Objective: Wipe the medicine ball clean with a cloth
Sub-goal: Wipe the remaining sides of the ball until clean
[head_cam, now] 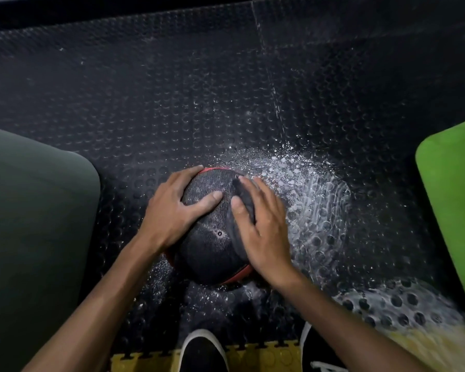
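A black, textured medicine ball [210, 237] with red trim rests on the studded black rubber floor, a small valve hole facing up. My left hand [172, 208] lies on its upper left side, fingers spread around the curve and thumb on top. My right hand [263, 224] presses a dark grey cloth [243, 208] flat against the ball's right side. Only a strip of the cloth shows beside my thumb and under my fingers; the remainder is hidden beneath the palm.
White powder [314, 200] is smeared over the floor right of the ball. A dark green pad [32, 224] stands at the left, a bright green one [457, 200] at the right. My black shoes [203, 353] stand on a yellow mat edge [253, 355] below.
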